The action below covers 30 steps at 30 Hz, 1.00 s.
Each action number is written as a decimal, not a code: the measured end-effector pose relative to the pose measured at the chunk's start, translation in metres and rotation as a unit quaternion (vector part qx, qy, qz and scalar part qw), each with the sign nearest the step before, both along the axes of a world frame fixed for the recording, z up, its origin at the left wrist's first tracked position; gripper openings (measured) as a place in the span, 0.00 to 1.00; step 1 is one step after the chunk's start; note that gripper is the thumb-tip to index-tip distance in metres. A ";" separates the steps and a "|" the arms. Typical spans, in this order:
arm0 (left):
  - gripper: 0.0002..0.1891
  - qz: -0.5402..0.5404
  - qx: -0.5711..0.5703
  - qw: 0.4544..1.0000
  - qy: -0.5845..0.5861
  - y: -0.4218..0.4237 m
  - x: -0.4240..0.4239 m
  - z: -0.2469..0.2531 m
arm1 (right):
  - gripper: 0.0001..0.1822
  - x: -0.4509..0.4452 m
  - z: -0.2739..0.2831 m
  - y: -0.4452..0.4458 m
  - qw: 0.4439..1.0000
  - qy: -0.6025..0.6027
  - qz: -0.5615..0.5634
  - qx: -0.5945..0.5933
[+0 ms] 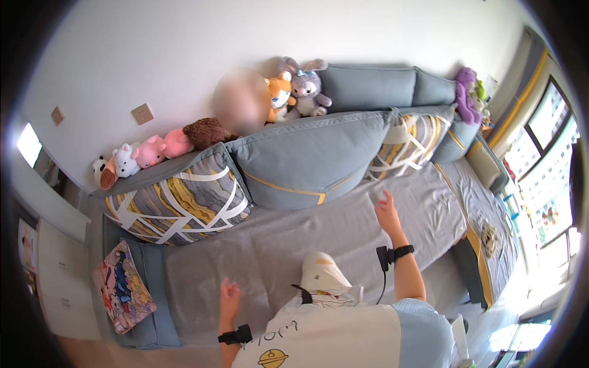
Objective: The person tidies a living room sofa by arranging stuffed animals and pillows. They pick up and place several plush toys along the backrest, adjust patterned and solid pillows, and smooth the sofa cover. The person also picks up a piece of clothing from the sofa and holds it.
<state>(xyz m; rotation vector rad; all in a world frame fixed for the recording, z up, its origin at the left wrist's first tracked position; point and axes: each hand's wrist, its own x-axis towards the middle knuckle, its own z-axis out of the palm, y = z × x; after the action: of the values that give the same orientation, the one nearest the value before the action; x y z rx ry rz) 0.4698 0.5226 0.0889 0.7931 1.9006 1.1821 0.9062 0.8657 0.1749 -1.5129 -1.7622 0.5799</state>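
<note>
My left hand (229, 295) is low over the grey seat cover of the sofa (285, 239), its fingers partly curled and holding nothing. Out over the seat to the right, my right hand (387, 211) points towards the backrest, one finger extended and no object in it. Each wrist wears a black strap with a small device. Beyond the hands lean a grey-blue back cushion (313, 156) with yellow piping, a patterned cushion (179, 207) on its left and another patterned cushion (409, 142) on its right. My bent knee (324, 271) is at the seat's front edge.
Plush toys, among them a grey rabbit (306, 89), an orange animal (279, 96) and a pink pig (151, 152), line the backrest top. A cartoon-print pillow (123, 287) lies on the left armrest. At right, a crumpled cloth (489, 239) rests on the chaise, near the window.
</note>
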 end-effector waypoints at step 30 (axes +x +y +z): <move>0.42 0.035 0.164 0.876 0.452 0.477 -0.171 0.189 | 0.41 -0.191 0.117 0.504 0.905 -0.294 -0.158 0.264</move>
<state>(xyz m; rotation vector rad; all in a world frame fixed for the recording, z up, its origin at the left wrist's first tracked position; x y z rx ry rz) 0.2989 0.9998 0.2783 1.7004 2.4903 1.3197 0.7150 1.3693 0.2918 -1.6042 -1.8241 -0.5447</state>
